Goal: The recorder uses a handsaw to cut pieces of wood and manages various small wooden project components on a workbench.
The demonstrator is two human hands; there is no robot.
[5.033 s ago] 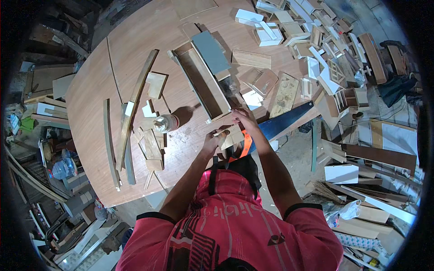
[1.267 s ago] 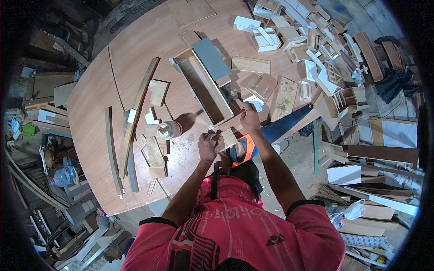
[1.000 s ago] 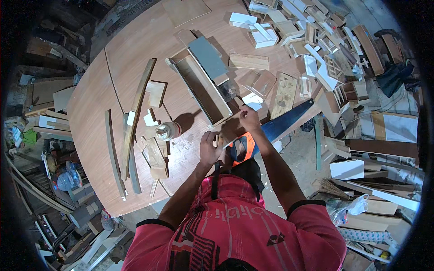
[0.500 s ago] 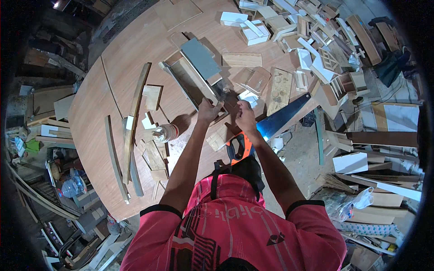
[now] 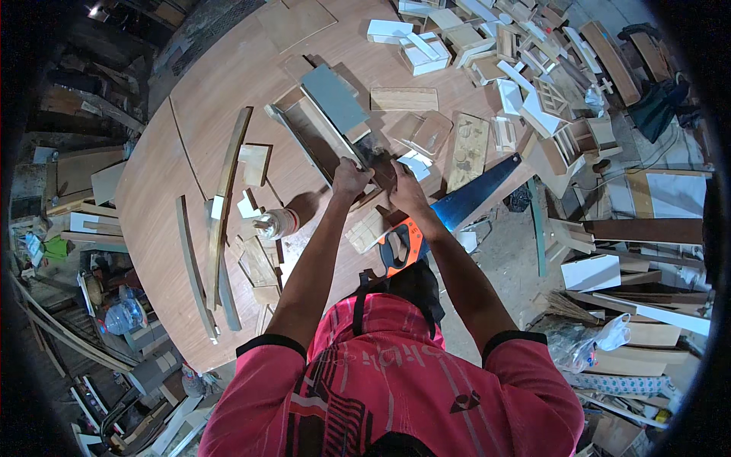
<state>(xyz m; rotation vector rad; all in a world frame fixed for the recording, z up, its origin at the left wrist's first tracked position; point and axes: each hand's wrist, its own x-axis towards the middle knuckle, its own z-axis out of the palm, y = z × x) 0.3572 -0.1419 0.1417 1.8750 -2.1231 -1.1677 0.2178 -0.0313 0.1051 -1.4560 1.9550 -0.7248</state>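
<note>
Box (image 5: 311, 138), wooden and open-topped, lies at a slant on the tabletop (image 5: 156, 236), with a grey panel (image 5: 333, 99) along its right side. The person's left hand (image 5: 352, 180) is closed over the near end of the box. The right hand (image 5: 409, 190) is positioned just beside that end, fingers bent; from here, whether it grips anything cannot be determined. Handsaw (image 5: 476, 196): right of the small wooden board (image 5: 368, 230), blade directed away to the right.
</note>
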